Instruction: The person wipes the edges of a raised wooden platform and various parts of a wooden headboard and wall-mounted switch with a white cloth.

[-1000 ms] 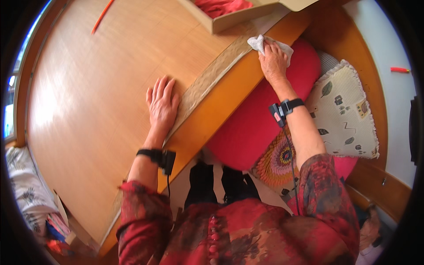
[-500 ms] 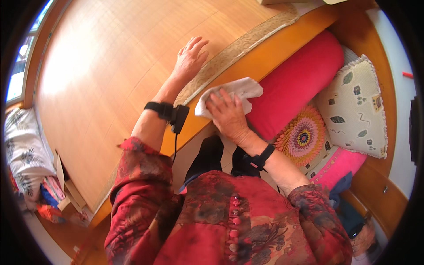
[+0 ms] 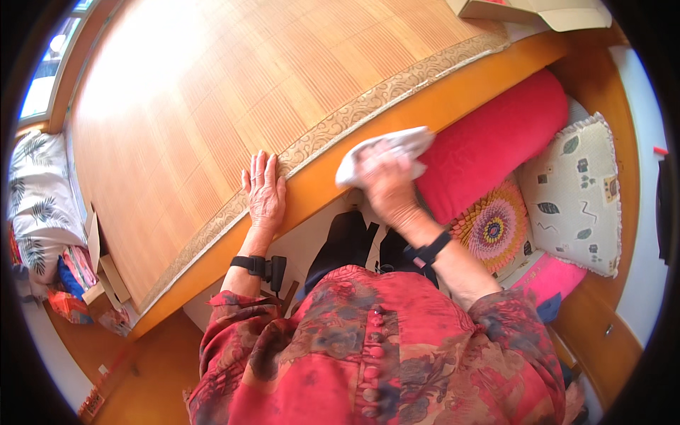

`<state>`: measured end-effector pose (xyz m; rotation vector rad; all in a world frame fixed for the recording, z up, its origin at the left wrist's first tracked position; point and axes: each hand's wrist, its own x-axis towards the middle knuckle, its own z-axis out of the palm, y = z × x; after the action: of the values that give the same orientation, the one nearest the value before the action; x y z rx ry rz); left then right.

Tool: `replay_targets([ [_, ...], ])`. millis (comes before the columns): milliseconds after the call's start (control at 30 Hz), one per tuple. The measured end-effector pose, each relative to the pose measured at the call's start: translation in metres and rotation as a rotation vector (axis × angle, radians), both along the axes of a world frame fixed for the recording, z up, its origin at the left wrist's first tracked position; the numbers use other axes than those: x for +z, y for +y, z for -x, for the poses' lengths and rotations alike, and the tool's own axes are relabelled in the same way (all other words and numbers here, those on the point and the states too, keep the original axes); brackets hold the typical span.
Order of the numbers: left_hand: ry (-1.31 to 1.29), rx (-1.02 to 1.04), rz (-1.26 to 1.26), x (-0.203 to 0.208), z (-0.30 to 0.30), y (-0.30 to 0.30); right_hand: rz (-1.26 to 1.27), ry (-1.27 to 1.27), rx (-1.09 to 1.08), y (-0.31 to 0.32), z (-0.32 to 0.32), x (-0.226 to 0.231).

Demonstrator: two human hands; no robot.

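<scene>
My left hand (image 3: pixel 267 195) lies open, palm down and fingers stretched, on the patterned cloth border (image 3: pixel 340 131) of a tan woven mat (image 3: pixel 276 78), by the orange-brown wooden ledge (image 3: pixel 306 200). A crumpled white cloth (image 3: pixel 412 142) is under my right hand (image 3: pixel 391 185), which is closed over it, its fingers smeared by motion. That cloth sits at the ledge, and one end reaches toward a long red cushion (image 3: pixel 489 145). A black strap circles each wrist.
Right of the ledge are a round-patterned cushion (image 3: pixel 490 230), a cream leaf-print pillow (image 3: pixel 577 195) and a pink cushion (image 3: pixel 549 280). An open cardboard box (image 3: pixel 567 15) stands at the far right. White leaf-print bedding (image 3: pixel 44 195) and another cardboard box (image 3: pixel 110 280) are at left.
My left hand has come down from above the mat toward my body and now rests on its border. My right hand stays on the white cloth at the ledge. The view has shifted.
</scene>
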<state>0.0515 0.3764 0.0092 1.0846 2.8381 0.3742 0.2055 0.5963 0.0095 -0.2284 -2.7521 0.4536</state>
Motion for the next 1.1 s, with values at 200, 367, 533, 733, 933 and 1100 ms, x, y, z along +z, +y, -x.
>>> replay_targets([
  [200,-0.015,-0.001,-0.029,-0.002,0.007,-0.005,0.089,-0.023,0.229,-0.06,0.01,0.009],
  [367,-0.018,-0.054,-0.015,-0.007,0.013,-0.006,0.048,0.069,0.052,-0.009,0.016,-0.002],
  [533,-0.009,-0.02,-0.034,-0.02,0.015,-0.016,-0.086,0.077,-0.373,0.083,0.023,-0.001],
  [733,-0.172,-0.238,-0.22,0.022,-0.018,0.049,-0.098,0.142,-0.432,0.051,0.009,0.003],
  [933,-0.454,-0.419,-0.625,0.017,-0.036,0.106,1.286,0.102,-0.299,-0.005,-0.021,0.028],
  [1100,-0.353,-0.534,-0.526,0.012,-0.012,0.139,1.413,0.403,-0.42,0.011,-0.061,0.05],
])
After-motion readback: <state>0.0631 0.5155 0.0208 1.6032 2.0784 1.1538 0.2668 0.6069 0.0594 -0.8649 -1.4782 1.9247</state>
